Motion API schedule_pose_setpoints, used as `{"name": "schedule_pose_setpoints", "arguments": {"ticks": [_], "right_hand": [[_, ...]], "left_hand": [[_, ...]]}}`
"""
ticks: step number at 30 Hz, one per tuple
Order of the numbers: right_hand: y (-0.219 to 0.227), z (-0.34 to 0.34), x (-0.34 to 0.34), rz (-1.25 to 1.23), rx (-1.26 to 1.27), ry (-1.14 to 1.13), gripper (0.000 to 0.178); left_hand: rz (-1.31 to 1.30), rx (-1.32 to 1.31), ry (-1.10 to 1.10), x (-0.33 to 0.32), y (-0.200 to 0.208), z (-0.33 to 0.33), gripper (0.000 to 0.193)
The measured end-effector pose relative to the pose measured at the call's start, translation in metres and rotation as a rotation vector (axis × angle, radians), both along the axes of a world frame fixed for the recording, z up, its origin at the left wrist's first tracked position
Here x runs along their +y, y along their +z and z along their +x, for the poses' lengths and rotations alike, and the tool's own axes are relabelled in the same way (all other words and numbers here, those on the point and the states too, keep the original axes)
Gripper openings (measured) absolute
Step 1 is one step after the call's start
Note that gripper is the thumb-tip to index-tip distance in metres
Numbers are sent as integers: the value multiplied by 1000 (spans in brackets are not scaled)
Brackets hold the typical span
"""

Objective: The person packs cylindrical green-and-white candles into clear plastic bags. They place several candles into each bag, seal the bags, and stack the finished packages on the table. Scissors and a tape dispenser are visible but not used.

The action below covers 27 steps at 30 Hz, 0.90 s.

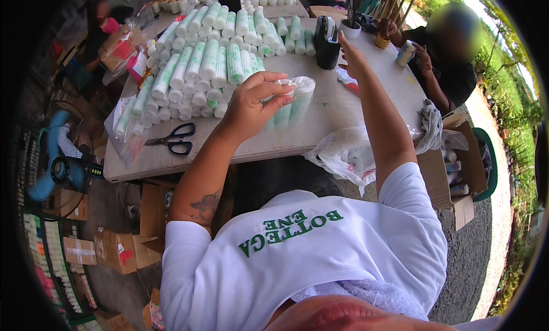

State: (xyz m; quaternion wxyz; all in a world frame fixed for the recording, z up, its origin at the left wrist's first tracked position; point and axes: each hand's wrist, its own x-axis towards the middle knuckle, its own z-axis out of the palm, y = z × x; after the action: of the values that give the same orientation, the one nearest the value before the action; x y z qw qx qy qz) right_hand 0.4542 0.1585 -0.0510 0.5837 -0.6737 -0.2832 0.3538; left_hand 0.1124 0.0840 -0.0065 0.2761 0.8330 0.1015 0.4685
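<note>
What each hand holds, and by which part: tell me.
The left hand pinches a clear plastic packet near its top; the right hand's hold cannot be told.

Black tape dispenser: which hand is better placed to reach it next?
Right, I'd judge. The right hand is raised beside the dispenser, and I see nothing held in it. The left hand is farther off and occupied, pinching the top of a clear plastic bag.
</note>
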Motion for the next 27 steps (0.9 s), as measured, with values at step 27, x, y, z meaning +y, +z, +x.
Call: {"name": "schedule_pose_setpoints", "arguments": {"ticks": [27], "right_hand": [[101,-104,-124,310,-534,791,35]], "left_hand": [[31,-5,88,-2,-2,10,19]]}}
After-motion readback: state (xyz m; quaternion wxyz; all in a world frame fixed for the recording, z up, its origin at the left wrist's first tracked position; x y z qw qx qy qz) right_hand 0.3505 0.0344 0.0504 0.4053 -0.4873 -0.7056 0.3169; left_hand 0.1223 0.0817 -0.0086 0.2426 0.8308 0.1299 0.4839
